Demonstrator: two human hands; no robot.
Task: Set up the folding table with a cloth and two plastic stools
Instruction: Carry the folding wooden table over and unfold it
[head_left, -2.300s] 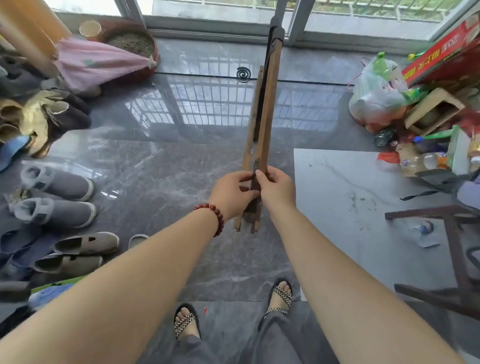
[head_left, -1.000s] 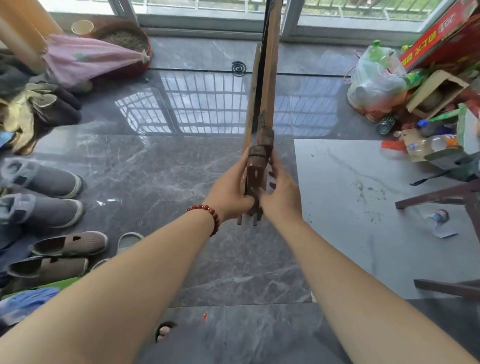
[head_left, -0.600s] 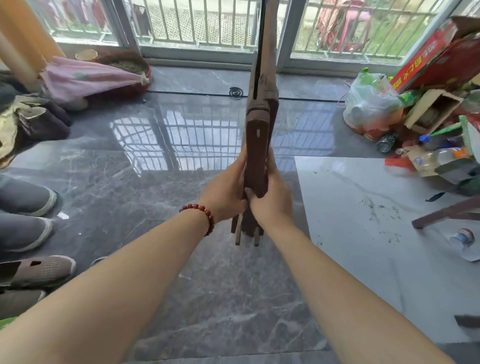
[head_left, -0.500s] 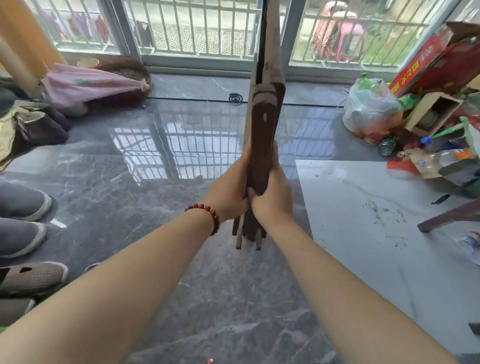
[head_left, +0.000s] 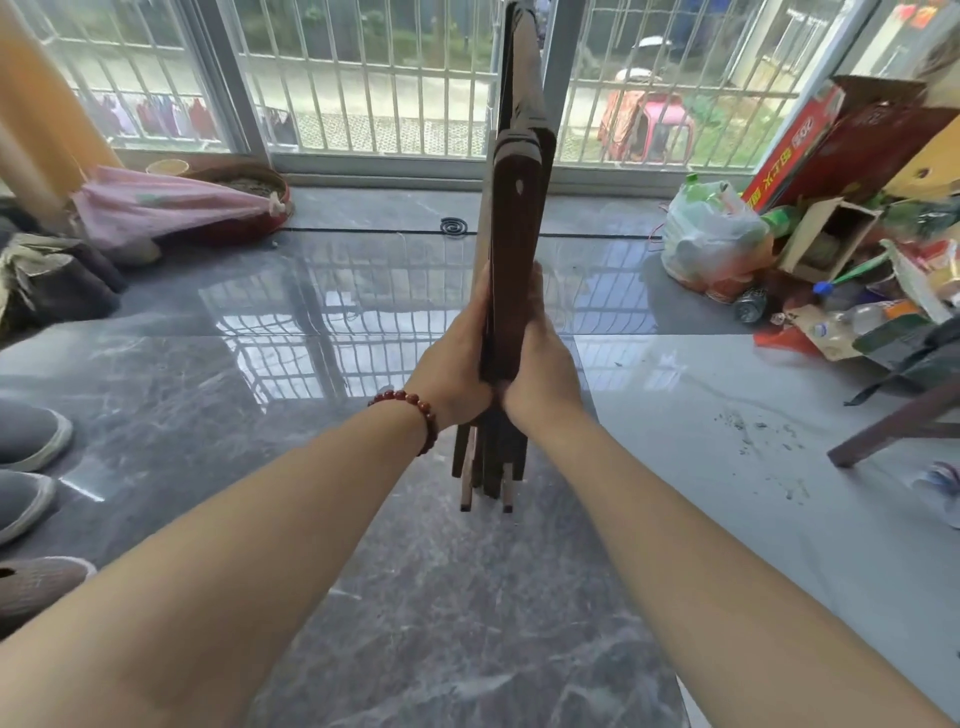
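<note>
The folding table (head_left: 517, 218) is dark brown wood, folded flat and seen edge-on, standing upright in front of me above the grey marble floor. Its leg ends stick out below my hands. My left hand (head_left: 457, 364), with a red bead bracelet on the wrist, presses against its left side. My right hand (head_left: 543, 371) grips its right side at the same height. No cloth and no plastic stools are in view.
Shoes (head_left: 28, 441) line the left edge. A pink bundle (head_left: 166, 205) and a round basket (head_left: 244, 189) sit at the back left by the barred window. A plastic bag (head_left: 711, 239), boxes and bottles crowd the right. A dark wooden leg (head_left: 893, 426) juts in from the right.
The folded table has been raised and tipped more upright, its top now well above the window sill. My hands have slid up along its sides. My view has lifted towards the window.
</note>
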